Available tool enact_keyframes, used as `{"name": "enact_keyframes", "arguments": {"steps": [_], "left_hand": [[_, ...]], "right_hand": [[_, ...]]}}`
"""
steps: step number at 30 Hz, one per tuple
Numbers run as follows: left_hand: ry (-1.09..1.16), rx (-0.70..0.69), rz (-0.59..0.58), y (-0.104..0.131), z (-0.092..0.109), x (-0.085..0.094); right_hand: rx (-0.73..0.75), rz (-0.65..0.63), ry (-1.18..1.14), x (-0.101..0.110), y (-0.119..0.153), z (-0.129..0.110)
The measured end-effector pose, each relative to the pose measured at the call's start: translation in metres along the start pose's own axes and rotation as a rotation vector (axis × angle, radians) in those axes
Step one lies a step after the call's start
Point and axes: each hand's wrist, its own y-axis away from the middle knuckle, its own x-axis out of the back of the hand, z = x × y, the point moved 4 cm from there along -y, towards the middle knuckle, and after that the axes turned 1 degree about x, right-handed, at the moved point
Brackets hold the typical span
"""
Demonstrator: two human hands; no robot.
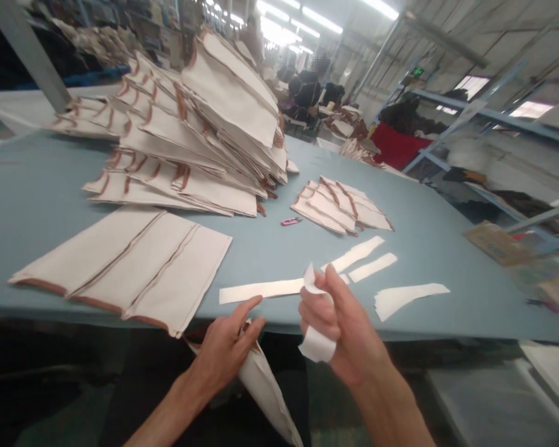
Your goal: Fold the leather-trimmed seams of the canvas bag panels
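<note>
My right hand (338,323) is closed around a white strip (317,345); one end curls out above the fingers and the other below the fist. Lower left of it, my left hand (223,351) grips the brown-edged top of a cream fabric piece (268,394), which hangs down over my lap at the table's front edge. Its index finger points out toward a long pale strip (261,290) lying on the table. Shorter pale strips (372,267) lie beyond my right hand, and a small fanned stack of strips (407,298) is to its right.
Cream panels with brown edging rise in a tall pile (205,136) on the blue-green table (428,236). One flat panel (125,261) lies front left. Pink-handled thread snips (291,221) lie near a smaller panel stack (340,205). Shelving (484,115) stands at the right.
</note>
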Motion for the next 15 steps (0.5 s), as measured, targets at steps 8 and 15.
{"name": "enact_keyframes", "arguments": {"steps": [8,15], "left_hand": [[0.187,-0.280,0.131,0.030,0.013,0.004],[0.347,-0.543,0.174,0.056,0.039,0.022]], "right_hand": [[0.068,0.009,-0.074,-0.018,-0.005,0.030],[0.092,0.140,-0.134,0.008,-0.012,0.060]]}}
